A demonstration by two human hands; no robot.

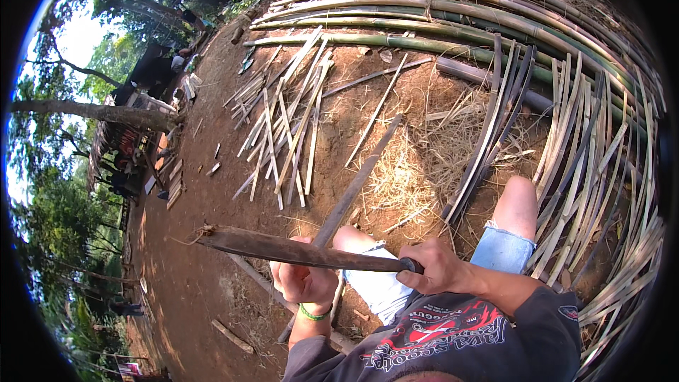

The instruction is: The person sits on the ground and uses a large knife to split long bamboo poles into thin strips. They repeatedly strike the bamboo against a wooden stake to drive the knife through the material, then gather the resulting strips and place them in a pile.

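Note:
My right hand (433, 266) is closed round the dark handle of a machete (283, 246). Its long, brown, rusty-looking blade points left, a few loose fibres at its tip. Behind the blade, my left hand (304, 287), with a green band at the wrist, is closed on a dark bamboo strip (359, 180). The strip slants away up and to the right, and the blade crosses over it close to the left fingers. Whether blade and strip touch, I cannot tell.
Beyond my knees lie pale shavings (407, 177) and scattered split bamboo strips (290, 124). Long bamboo poles (453, 10) line the far side. More strips (580, 141) are heaped at right. Short sticks (233, 336) lie on the earth at left, near trees.

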